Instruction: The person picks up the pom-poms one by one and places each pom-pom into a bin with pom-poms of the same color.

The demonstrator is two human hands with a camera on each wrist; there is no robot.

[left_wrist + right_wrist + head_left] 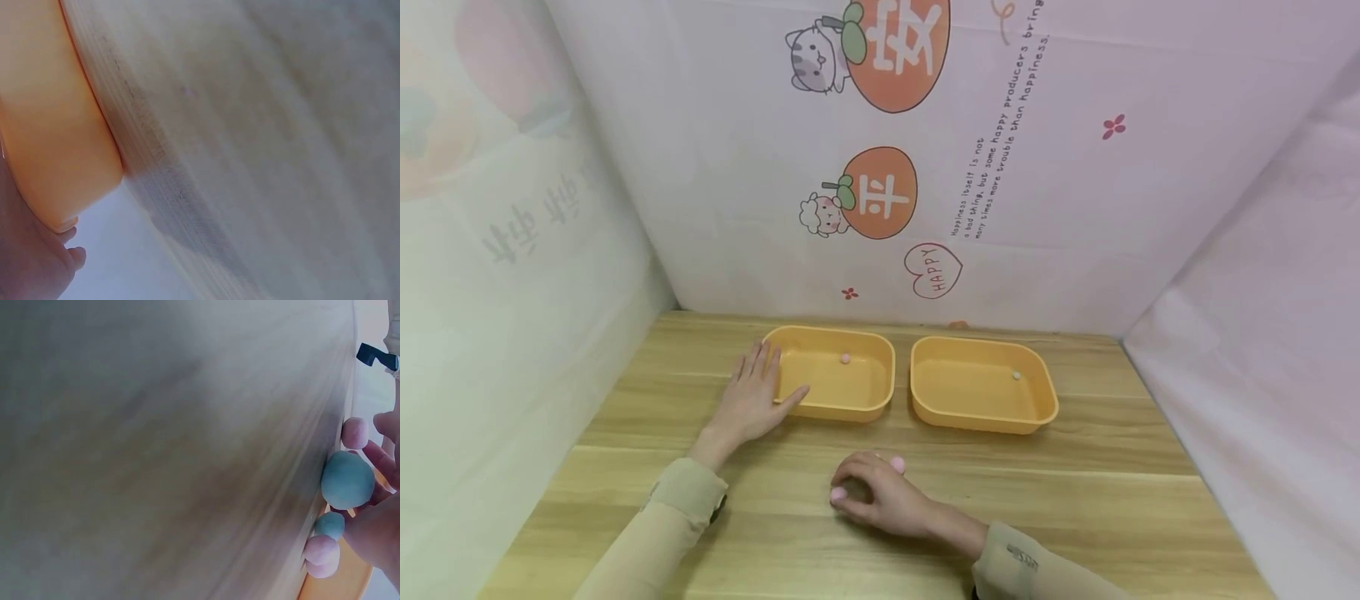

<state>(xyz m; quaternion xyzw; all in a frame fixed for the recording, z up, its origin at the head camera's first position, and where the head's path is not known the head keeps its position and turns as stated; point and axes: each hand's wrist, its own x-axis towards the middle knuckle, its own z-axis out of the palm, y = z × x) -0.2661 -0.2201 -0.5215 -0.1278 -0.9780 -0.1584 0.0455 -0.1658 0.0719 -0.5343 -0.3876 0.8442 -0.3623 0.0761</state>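
In the head view my left hand rests at the left end of the left yellow bin, its fingers along the side and its thumb over the front rim. On the wooden table in front of the bins, my right hand curves over several soft-looking balls. Its thumb and index finger pinch a pink ball. The right wrist view shows a large blue ball under the hand, mostly hidden from above. Beside it are a small blue ball and a pink lump at the far side.
A small pink ball lies in the left bin. To its right stands a second yellow bin with a small pale ball in it. White printed cloth walls the table at the back and both sides.
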